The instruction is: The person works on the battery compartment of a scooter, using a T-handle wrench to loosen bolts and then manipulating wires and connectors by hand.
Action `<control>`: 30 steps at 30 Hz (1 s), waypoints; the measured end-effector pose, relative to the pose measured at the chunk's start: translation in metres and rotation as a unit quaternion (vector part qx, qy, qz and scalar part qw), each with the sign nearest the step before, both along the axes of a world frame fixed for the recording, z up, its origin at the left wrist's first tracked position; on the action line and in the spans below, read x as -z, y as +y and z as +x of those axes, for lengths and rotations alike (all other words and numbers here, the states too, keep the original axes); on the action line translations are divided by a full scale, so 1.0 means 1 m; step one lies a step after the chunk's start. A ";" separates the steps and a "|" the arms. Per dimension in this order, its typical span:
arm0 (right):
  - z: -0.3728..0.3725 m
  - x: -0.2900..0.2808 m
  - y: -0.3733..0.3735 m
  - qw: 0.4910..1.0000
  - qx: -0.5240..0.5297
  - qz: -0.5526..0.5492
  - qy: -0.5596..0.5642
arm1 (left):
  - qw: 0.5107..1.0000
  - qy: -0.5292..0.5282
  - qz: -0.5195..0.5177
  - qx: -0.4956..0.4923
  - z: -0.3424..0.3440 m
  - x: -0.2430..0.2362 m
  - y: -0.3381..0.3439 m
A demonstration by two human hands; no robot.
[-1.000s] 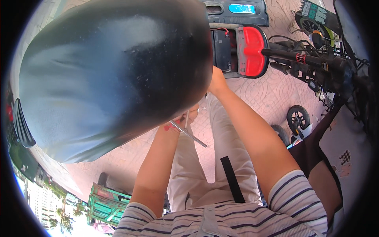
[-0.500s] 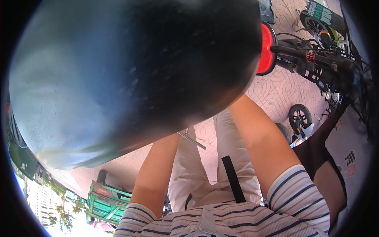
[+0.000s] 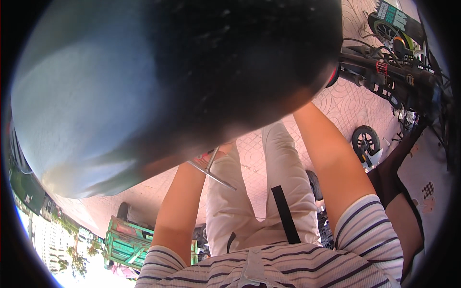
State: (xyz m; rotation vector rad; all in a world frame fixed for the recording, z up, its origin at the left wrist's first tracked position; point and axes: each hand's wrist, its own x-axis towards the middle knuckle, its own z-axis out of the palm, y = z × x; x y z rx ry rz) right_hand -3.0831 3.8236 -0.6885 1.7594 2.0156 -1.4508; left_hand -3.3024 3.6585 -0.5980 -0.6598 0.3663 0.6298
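Observation:
A large glossy black scooter seat [image 3: 173, 72] fills the upper view, close to the camera and tilted up. Under its lower edge, my left hand [image 3: 218, 152] is partly visible, closed on a silver metal T-shaped tool [image 3: 221, 180] with something red beside it. My right forearm reaches up beneath the seat's right side; my right hand is hidden behind it. A small sliver of red plastic [image 3: 332, 76] shows past the seat's right edge.
Black handlebar gear with cables [image 3: 384, 72] extends at right, a patterned fabric cover [image 3: 408, 192] below it. A small black wheel [image 3: 365, 144] and a green-wheeled bike [image 3: 394, 31] stand on pink paving [image 3: 326, 110]. A green cart [image 3: 125, 240] is at lower left.
The seat has come closer and swung rightward, covering the battery compartment seen earlier. My right hand has moved up-right with it, out of sight. My left hand and tool have shifted slightly left.

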 end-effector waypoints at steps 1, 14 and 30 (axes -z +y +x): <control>0.002 -0.011 0.002 1.000 0.002 -0.019 0.003 | 1.000 0.015 -0.003 0.007 -0.001 -0.010 0.001; 0.072 -0.037 -0.091 0.904 0.149 -0.358 0.182 | 0.986 0.073 0.001 0.148 0.014 -0.079 -0.024; 0.119 0.134 -0.172 0.924 0.155 -0.334 0.101 | 0.938 0.306 0.058 0.151 0.096 -0.029 -0.064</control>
